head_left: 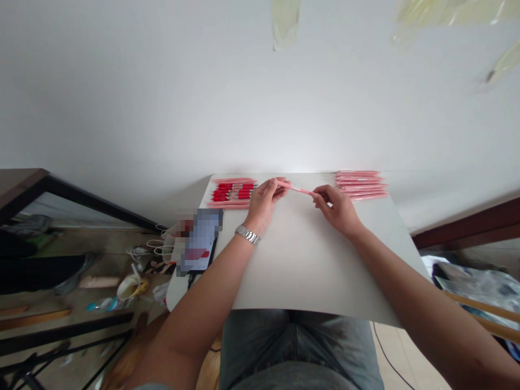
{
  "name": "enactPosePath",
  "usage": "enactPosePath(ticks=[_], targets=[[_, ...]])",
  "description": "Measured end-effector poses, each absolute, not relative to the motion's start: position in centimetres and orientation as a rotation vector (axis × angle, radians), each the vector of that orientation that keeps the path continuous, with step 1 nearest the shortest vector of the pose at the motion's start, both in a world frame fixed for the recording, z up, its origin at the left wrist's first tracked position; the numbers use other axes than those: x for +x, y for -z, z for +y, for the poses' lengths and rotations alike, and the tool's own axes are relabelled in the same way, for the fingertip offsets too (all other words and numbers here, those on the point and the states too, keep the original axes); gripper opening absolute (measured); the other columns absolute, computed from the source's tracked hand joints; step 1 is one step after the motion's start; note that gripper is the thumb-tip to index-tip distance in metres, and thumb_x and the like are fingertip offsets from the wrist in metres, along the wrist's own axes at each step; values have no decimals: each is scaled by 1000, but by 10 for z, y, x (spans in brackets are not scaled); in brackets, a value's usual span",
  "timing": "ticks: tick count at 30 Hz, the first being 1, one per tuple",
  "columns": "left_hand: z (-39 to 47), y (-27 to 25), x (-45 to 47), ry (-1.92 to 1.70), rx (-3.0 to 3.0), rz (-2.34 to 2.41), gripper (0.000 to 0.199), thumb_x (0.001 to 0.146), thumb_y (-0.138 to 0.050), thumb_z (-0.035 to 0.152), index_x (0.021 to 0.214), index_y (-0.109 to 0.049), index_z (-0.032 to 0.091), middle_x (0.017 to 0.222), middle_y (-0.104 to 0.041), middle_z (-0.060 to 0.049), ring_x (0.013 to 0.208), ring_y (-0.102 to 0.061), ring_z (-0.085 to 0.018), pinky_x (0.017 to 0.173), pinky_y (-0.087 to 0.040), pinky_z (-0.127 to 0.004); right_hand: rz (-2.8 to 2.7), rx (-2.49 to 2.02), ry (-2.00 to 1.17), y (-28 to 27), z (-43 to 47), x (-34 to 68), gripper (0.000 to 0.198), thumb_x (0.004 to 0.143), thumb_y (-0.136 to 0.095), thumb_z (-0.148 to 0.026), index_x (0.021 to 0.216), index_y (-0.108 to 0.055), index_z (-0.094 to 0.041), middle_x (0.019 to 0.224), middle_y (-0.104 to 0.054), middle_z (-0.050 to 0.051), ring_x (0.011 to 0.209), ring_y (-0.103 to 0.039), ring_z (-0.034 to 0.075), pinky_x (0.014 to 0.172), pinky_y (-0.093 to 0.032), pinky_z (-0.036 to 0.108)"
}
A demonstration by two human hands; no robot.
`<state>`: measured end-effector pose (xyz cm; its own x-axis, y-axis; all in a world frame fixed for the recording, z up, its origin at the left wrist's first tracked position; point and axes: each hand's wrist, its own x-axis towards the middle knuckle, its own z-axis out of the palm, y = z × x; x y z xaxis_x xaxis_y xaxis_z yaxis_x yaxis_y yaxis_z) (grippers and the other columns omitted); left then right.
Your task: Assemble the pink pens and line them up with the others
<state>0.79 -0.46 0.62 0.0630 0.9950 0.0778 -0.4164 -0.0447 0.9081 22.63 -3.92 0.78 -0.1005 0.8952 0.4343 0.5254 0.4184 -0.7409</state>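
Observation:
A pink pen [297,188] with a small white label is stretched between my two hands above the white table. My left hand [268,196], with a metal watch on its wrist, pinches the pen's left end. The fingers of my right hand [333,207] close on its other end. Behind my left hand lies a group of red pens [233,192], with pink pens [229,205] in front of and behind them; my hand hides their right ends. Beyond my right hand is a stack of pink pens [361,185] laid side by side.
A phone [205,238] lies at the table's left edge, partly pixelated. The white table [309,265] meets a white wall behind it. Down on the left floor are a cup [129,287], a bottle [103,305] and cables. Plastic bags [483,284] sit at the right.

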Motion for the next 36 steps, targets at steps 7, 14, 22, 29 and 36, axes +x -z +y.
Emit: enactPosePath(ticks=[7, 14, 22, 29, 36], targets=[[-4, -5, 6, -1361, 1006, 790, 38, 89, -75, 54, 102, -79, 19, 111, -79, -11, 106, -75, -20, 102, -56, -34, -1772, -1231, -517, -7, -39, 226, 42, 101, -51, -63, 96, -62, -22, 78, -70, 4, 67, -67, 18, 64, -54, 32], [-5, -6, 7, -1368, 995, 785, 40, 88, -75, 55, 103, -79, 18, 111, -79, -11, 106, -75, -21, 103, -56, -35, -1758, -1235, -517, -7, -39, 226, 39, 100, -54, -60, 98, -63, -22, 82, -70, 5, 70, -67, 18, 66, -55, 33], [-5, -8, 8, -1377, 973, 780, 41, 87, -76, 55, 105, -78, 18, 111, -79, -11, 108, -75, -21, 103, -56, -36, -1725, -1198, -544, 0, -38, 227, 31, 97, -64, -53, 109, -63, -24, 97, -72, 5, 77, -71, 18, 70, -59, 33], [-5, -6, 9, -1344, 952, 755, 38, 86, -78, 51, 103, -77, 17, 108, -79, -10, 97, -74, -16, 97, -58, -32, -1678, -1149, -575, -1, -38, 227, 30, 100, -60, -52, 107, -61, -23, 90, -69, 3, 73, -71, 17, 67, -58, 32], [-5, 1, 8, -1275, 1084, 779, 28, 84, -81, 42, 97, -75, 18, 99, -74, -5, 90, -70, -14, 90, -58, -31, -1533, -1157, -595, -5, -38, 229, 33, 101, -58, -56, 104, -59, -23, 83, -67, 1, 70, -68, 17, 66, -55, 32]])
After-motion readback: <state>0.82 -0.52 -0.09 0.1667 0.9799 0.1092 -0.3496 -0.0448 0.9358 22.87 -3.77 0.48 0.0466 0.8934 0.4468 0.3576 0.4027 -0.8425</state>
